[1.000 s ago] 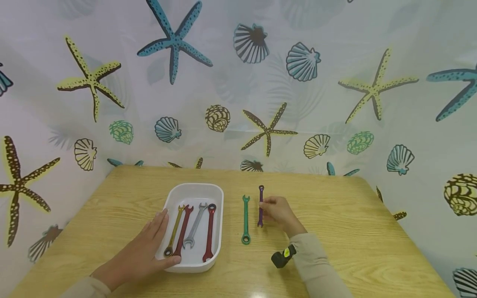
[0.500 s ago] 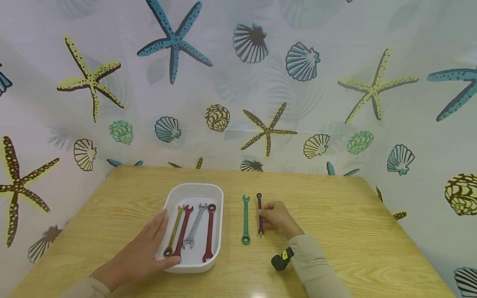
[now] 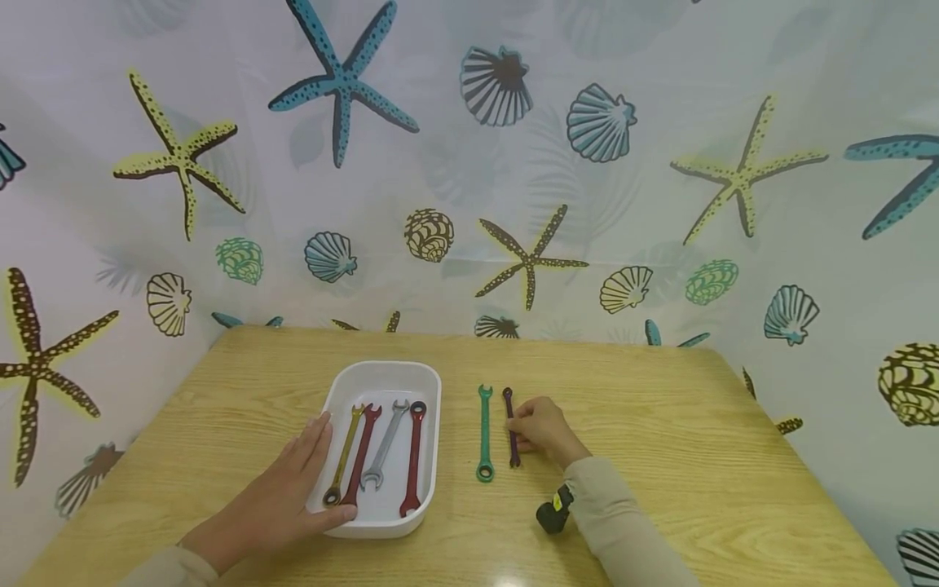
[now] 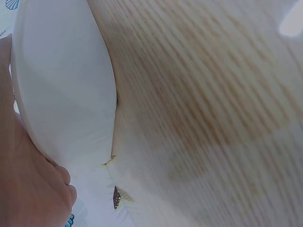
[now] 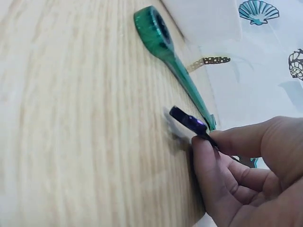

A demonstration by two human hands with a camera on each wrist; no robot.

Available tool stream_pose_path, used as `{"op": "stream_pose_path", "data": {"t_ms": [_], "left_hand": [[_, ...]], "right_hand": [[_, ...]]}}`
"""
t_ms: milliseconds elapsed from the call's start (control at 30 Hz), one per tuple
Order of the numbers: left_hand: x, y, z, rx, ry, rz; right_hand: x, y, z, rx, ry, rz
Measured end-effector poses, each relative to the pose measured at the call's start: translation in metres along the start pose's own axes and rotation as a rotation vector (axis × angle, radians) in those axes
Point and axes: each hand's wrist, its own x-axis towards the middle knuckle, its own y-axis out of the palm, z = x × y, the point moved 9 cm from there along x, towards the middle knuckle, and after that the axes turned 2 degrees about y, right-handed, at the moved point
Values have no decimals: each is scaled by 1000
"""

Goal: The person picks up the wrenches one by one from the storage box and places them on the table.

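Note:
My right hand (image 3: 548, 428) pinches a small purple combination wrench (image 3: 512, 444) between thumb and fingertips. In the right wrist view, one end of the purple wrench (image 5: 189, 120) tips up close over the table. Just left of it lies a longer green ratcheting wrench (image 3: 485, 432), ring end toward me. My left hand (image 3: 286, 485) rests with fairly straight fingers along the left rim of a white tray (image 3: 387, 364), thumb over the near rim. Inside the tray lie a gold wrench (image 3: 345, 452), a red wrench (image 3: 361, 448), a silver wrench (image 3: 386, 444) and another red wrench (image 3: 414, 456).
The wooden table (image 3: 660, 424) extends to both sides and behind the tray. A white curtain (image 3: 455, 163) printed with starfish and shells surrounds its back and sides. A black wrist camera (image 3: 553, 514) hangs under my right wrist.
My right hand has drawn the purple wrench toward me and slightly left, beside the green one, and its angle has tilted a little. The left hand and tray have stayed put.

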Motion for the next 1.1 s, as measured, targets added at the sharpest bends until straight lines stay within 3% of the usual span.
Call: {"op": "stream_pose_path", "data": {"t_ms": [267,867,1100], "left_hand": [[0,-3,-1,-6,-10,-2],[1,0,1,6,-1,-1],[-1,2,4,-8,-1,3]], "right_hand": [[1,-3,10,-218,-86,-62],[2,-4,17,-393,-40,-21],[3,-2,12,-386,-16,-4]]}}
